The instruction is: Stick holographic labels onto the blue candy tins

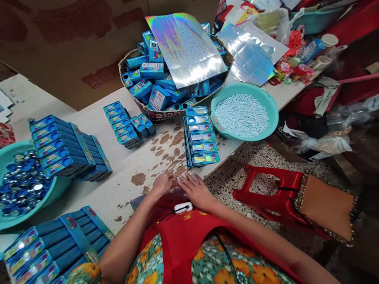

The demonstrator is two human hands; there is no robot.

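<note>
My left hand (163, 184) is at the table's front edge with its fingers curled together. What they hold, if anything, is too small to make out. Close beside it, my right hand (196, 191) lies with fingers stretched out over the edge, and something pale shows between the two hands. Part of a shiny sheet (137, 202) sticks out under my left forearm. Just beyond my right hand stands a row of small blue boxes (202, 137) with shiny labels on their ends.
A carton of blue boxes (142, 89) has a holographic sheet (189, 48) on top. Basins hold pale pellets (242, 114) and blue-silver caps (22, 182). Stacked blue packs (64, 147) stand left, more packs (59, 248) nearer me. A red stool (271, 196) stands at right.
</note>
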